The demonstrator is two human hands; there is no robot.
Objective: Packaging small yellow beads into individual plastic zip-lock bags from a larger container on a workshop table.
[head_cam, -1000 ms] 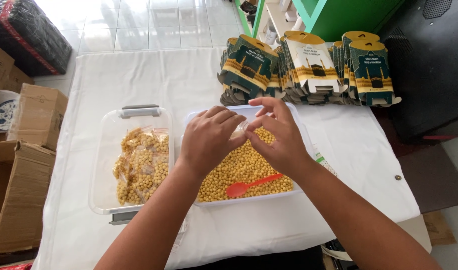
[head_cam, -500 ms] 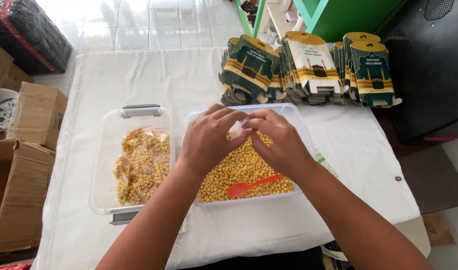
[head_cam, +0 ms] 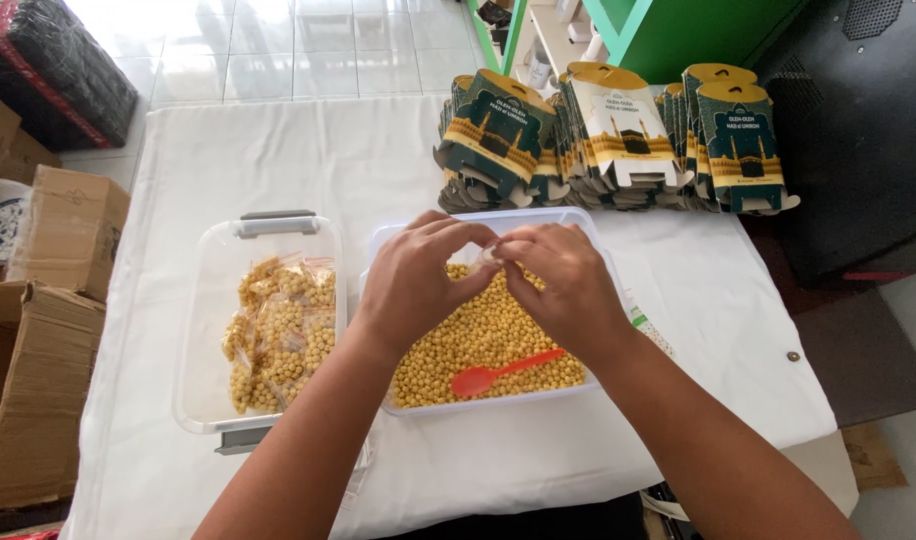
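Hands over the right-hand clear tub (head_cam: 578, 228) of loose yellow pellets (head_cam: 478, 340). Since a second ago my right hand (head_cam: 568, 285), then spread with fingers lifted, has closed down to meet my left hand (head_cam: 418, 280); both now pinch a small clear bag (head_cam: 488, 254) between the fingertips, so the bag appears gripped at its mouth. Its long axis is hidden by my fingers; I cannot tell which way it points. An orange spoon (head_cam: 503, 371) lies on the pellets, and filled bags (head_cam: 278, 330) sit in the left tub (head_cam: 203, 300)
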